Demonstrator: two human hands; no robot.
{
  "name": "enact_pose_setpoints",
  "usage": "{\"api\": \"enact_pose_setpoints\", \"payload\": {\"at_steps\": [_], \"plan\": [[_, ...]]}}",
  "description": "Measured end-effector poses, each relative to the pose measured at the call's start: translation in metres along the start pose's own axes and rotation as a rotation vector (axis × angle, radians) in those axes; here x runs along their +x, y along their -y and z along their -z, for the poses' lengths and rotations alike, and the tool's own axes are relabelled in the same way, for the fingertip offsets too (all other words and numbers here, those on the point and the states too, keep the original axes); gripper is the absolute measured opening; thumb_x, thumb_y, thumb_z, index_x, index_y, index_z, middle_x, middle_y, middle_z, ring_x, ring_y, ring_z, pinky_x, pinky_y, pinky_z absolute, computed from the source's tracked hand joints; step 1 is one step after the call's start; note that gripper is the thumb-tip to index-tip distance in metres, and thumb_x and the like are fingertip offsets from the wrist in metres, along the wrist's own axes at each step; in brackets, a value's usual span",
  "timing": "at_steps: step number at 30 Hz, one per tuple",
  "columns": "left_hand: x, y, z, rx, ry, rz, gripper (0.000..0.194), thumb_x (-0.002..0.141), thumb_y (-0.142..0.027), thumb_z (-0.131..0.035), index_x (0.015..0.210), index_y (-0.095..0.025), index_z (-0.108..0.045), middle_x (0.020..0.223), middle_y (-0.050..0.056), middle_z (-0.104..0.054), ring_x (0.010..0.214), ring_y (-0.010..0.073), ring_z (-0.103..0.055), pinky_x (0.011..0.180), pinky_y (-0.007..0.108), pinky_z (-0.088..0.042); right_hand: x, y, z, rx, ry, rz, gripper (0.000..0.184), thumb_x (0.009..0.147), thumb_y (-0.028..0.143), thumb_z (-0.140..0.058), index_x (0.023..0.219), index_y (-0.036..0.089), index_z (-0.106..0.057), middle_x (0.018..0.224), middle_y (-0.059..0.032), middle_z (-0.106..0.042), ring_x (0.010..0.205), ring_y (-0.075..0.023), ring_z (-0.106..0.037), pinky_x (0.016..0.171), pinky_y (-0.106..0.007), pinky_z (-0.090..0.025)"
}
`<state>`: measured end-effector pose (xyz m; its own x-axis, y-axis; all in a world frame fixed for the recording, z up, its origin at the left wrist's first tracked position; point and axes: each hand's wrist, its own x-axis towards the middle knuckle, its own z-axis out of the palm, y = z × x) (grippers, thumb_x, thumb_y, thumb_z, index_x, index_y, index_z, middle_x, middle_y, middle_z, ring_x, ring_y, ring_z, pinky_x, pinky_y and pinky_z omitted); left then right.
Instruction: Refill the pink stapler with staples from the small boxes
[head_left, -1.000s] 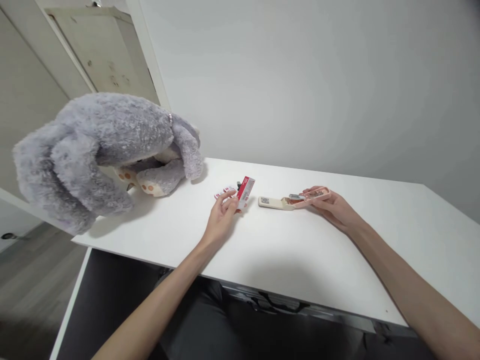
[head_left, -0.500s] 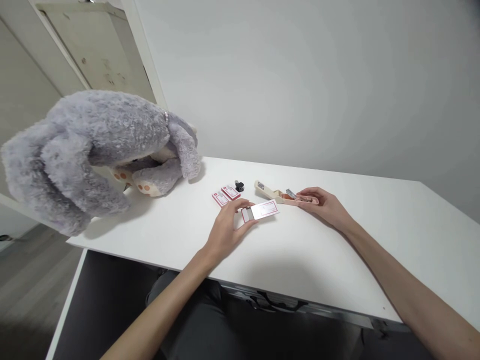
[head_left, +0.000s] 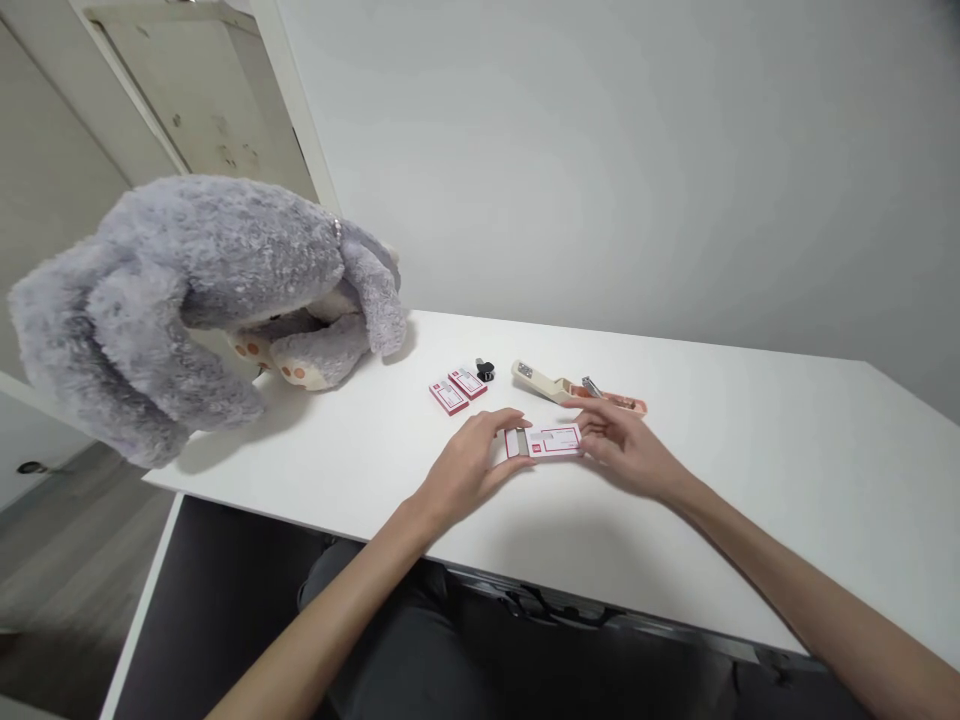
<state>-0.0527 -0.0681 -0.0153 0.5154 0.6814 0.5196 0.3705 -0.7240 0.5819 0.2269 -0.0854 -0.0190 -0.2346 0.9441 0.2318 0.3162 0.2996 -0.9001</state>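
A small white and red box [head_left: 546, 441] lies between both hands above the white table [head_left: 750, 480]. My left hand [head_left: 469, 465] pinches its left end with thumb and fingers. My right hand [head_left: 626, 450] grips its right end. The box's inner tray looks slid partly out at the left. Behind the hands lies a pink and cream stapler [head_left: 577, 389], swung open, with no hand on it.
Two more small red and white boxes [head_left: 458, 389] and a small black object [head_left: 485, 371] lie beyond the left hand. A big grey plush toy [head_left: 202, 300] fills the table's left end. A white wall stands behind; the table's front edge is close to me.
My right hand let go of the stapler and came over to the box. The left hand carried the box nearer to me and laid it level. The stapler stays behind.
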Motion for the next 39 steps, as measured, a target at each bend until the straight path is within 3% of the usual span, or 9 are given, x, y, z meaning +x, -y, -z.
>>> {"api": "enact_pose_setpoints", "payload": {"at_steps": [3, 10, 17, 23, 27, 31, 33, 34, 39], "plan": [[0.002, -0.003, 0.001, 0.007, 0.041, 0.000, 0.049, 0.097, -0.046, -0.074, 0.136, -0.025, -0.054, 0.130, 0.011, -0.071, 0.120, 0.0280, -0.069, 0.104, 0.046, -0.055, 0.000, 0.000, -0.009, 0.074, 0.098, -0.090, 0.034, 0.098, 0.051, -0.069, 0.122, 0.027, -0.072, 0.106, -0.0078, -0.077, 0.082, -0.0243, -0.073, 0.076, -0.043, -0.062], [0.007, -0.004, 0.002, -0.178, 0.126, 0.259, 0.030, 0.108, -0.041, -0.050, 0.132, -0.023, -0.055, 0.091, 0.003, -0.078, 0.080, 0.0187, -0.070, 0.075, 0.033, -0.052, 0.002, 0.002, -0.009, 0.109, -0.030, -0.055, 0.033, 0.094, 0.052, -0.076, 0.113, 0.025, -0.077, 0.110, -0.0090, -0.077, 0.070, -0.0199, -0.072, 0.065, -0.040, -0.066], [0.009, -0.006, 0.004, -0.376, 0.210, 0.338, 0.032, 0.101, -0.043, -0.061, 0.125, -0.023, -0.058, 0.086, 0.003, -0.081, 0.068, 0.0155, -0.064, 0.061, 0.027, -0.046, 0.000, 0.005, -0.017, 0.158, 0.015, -0.063, 0.032, 0.092, 0.051, -0.079, 0.112, 0.026, -0.081, 0.107, -0.0087, -0.079, 0.071, -0.0204, -0.072, 0.067, -0.041, -0.067], [0.010, -0.007, 0.005, -0.420, 0.252, 0.354, 0.034, 0.090, -0.045, -0.075, 0.115, -0.022, -0.069, 0.081, 0.002, -0.078, 0.069, 0.0154, -0.064, 0.062, 0.026, -0.046, -0.002, -0.003, -0.019, 0.214, 0.120, -0.103, 0.035, 0.090, 0.050, -0.080, 0.116, 0.026, -0.080, 0.112, -0.0093, -0.078, 0.076, -0.0229, -0.075, 0.072, -0.043, -0.067], [0.010, -0.005, 0.006, -0.376, 0.152, 0.342, 0.031, 0.095, -0.048, -0.068, 0.104, -0.019, -0.075, 0.086, 0.005, -0.076, 0.075, 0.0173, -0.066, 0.067, 0.029, -0.050, -0.001, -0.007, -0.018, 0.227, 0.078, -0.075, 0.047, 0.096, 0.048, -0.074, 0.138, 0.029, -0.069, 0.117, -0.0103, -0.076, 0.095, -0.0266, -0.076, 0.087, -0.048, -0.066], [0.010, 0.009, 0.021, -0.403, -0.207, 0.447, 0.034, 0.103, -0.051, -0.054, 0.098, -0.020, -0.066, 0.085, 0.005, -0.071, 0.081, 0.0193, -0.065, 0.078, 0.033, -0.052, 0.001, -0.009, -0.016, 0.217, 0.023, -0.017, 0.050, 0.103, 0.046, -0.064, 0.149, 0.028, -0.055, 0.124, -0.0129, -0.072, 0.096, -0.0249, -0.074, 0.094, -0.052, -0.061], [0.007, 0.022, 0.037, -0.289, -0.399, 0.489, 0.037, 0.106, -0.049, -0.046, 0.084, -0.022, -0.059, 0.087, 0.005, -0.066, 0.087, 0.0202, -0.062, 0.085, 0.035, -0.051, 0.002, -0.009, -0.015, 0.194, 0.036, -0.031, 0.047, 0.103, 0.047, -0.063, 0.145, 0.027, -0.055, 0.121, -0.0123, -0.071, 0.093, -0.0242, -0.073, 0.094, -0.052, -0.060], [0.005, 0.030, 0.045, -0.203, -0.433, 0.516, 0.037, 0.106, -0.046, -0.044, 0.080, -0.022, -0.056, 0.087, 0.005, -0.064, 0.088, 0.0213, -0.060, 0.086, 0.036, -0.050, 0.002, -0.008, -0.016, 0.186, 0.046, -0.037, 0.046, 0.103, 0.047, -0.063, 0.144, 0.027, -0.056, 0.120, -0.0119, -0.071, 0.092, -0.0240, -0.073, 0.093, -0.052, -0.060], [-0.001, 0.066, 0.080, 0.264, -0.227, 0.501, 0.038, 0.104, -0.041, -0.041, 0.082, -0.022, -0.065, 0.106, 0.012, -0.065, 0.113, 0.0316, -0.054, 0.107, 0.051, -0.043, 0.000, -0.001, -0.018, 0.181, 0.080, -0.056, 0.044, 0.102, 0.049, -0.064, 0.139, 0.025, -0.058, 0.115, -0.0108, -0.072, 0.085, -0.0227, -0.072, 0.087, -0.049, -0.060]]}}
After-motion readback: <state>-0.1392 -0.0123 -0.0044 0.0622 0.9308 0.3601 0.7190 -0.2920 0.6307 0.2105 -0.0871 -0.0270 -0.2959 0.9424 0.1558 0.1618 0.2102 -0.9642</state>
